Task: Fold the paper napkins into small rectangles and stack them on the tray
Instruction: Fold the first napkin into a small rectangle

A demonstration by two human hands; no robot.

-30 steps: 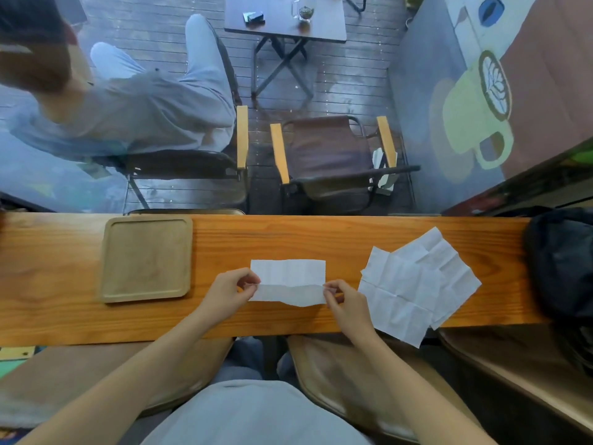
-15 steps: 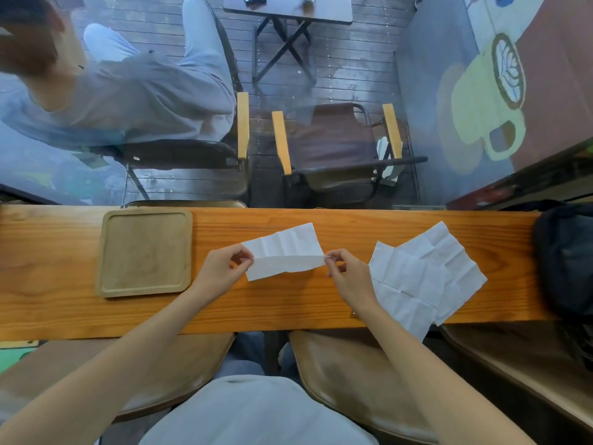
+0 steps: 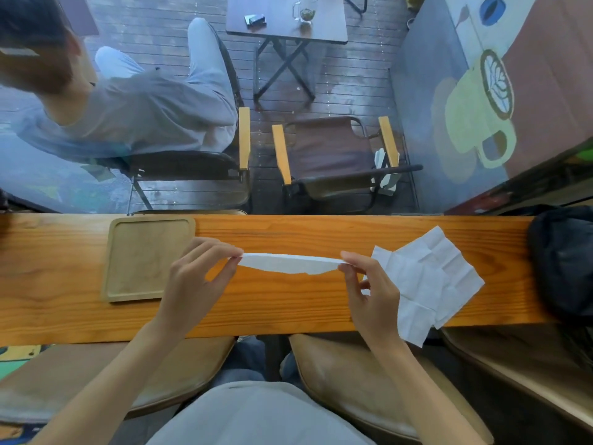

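A white paper napkin point(image 3: 288, 264) hangs stretched above the wooden counter point(image 3: 288, 309), seen nearly edge-on as a thin strip. My left hand point(image 3: 195, 277) pinches its left end between thumb and fingers, and my right hand point(image 3: 369, 290) pinches its right end. A square wooden tray point(image 3: 141, 258) lies on the counter to the left, partly behind my left hand, with nothing on it. To the right lies a loose pile of unfolded, creased white napkins point(image 3: 426, 281), overhanging the counter's near edge.
A dark bag point(image 3: 564, 261) rests at the counter's right end. Beyond the glass in front, a person sits in a chair point(image 3: 186, 168) next to an empty folding chair point(image 3: 337, 162). Padded stools point(image 3: 353, 380) stand below the counter's near edge.
Both hands lifted the napkin off the counter and tipped it away from me. It showed as a flat rectangle before and now shows almost edge-on, held higher and stretched wider.
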